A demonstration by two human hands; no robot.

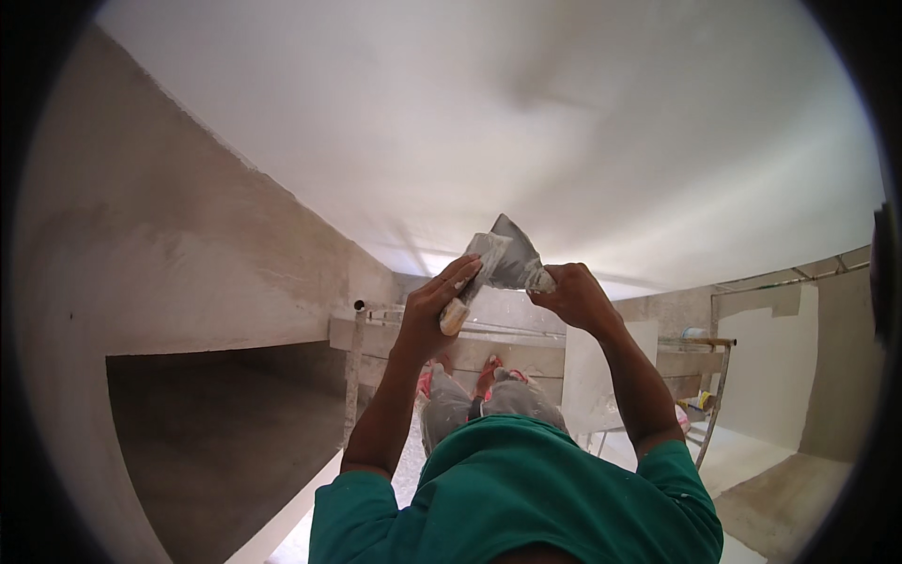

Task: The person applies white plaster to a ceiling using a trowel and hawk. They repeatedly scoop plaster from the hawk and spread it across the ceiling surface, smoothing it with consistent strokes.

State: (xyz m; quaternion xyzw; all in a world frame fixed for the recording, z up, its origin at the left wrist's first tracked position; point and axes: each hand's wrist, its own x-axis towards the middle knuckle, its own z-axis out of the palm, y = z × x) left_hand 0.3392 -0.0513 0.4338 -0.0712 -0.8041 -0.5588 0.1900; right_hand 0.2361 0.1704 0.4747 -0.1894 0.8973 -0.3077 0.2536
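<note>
In front of my chest, both hands are raised and close together. My left hand (434, 299) is closed round a plastering trowel (487, 252), smeared with white paste; its pale handle end sticks out below the fingers. My right hand (575, 297) grips a putty knife (513, 258) with a wide, grey, flared blade. White paste is caked near its handle. The knife's blade lies against or just beside the trowel; I cannot tell whether they touch. A smooth white coated surface (601, 141) spreads beyond the tools.
Bare grey-brown plaster (188, 207) borders the white surface at left, above a dark opening (235, 432). I stand on scaffold planks (536, 362) between metal frames, a left post (355, 376) and a right post (716, 404). Small containers (700, 401) sit at lower right.
</note>
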